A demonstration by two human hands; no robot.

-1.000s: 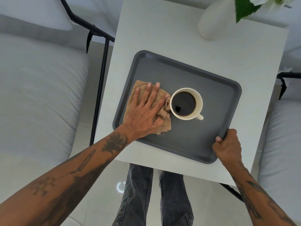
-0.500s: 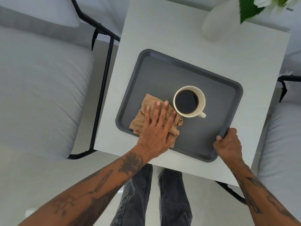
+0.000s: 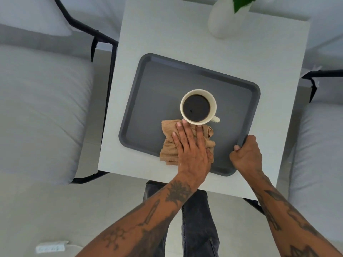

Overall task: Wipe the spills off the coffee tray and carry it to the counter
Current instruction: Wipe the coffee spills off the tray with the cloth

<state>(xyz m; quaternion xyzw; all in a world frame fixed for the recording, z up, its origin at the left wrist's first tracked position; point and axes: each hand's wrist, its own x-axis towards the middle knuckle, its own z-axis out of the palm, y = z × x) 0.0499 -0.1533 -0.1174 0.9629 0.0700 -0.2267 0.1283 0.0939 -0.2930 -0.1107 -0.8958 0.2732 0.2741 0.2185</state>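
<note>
- we saw the dark grey tray (image 3: 159, 86) lying flat on the pale square surface (image 3: 167, 34), its near edge close to the surface's near edge.
- a cream cup (image 3: 198, 107) full of black coffee stood on the tray near its middle, handle pointing to the right and toward us.
- a crumpled tan cloth (image 3: 168, 145) lay on the tray just on the near side of the cup, touching its base, with its near edge over the tray's rim.
- the left hand (image 3: 191, 147) lay flat on the cloth, grip wide with fingers stretched out, fingertips at the cup's near side.
- the right hand (image 3: 246, 154) had its grip closed on the tray's near right corner, thumb over the rim.
- a white vase (image 3: 220, 21) with a green leaf stood at the far edge of the surface, well apart from the tray.
- grey cushioned seats flanked the surface on both sides.
</note>
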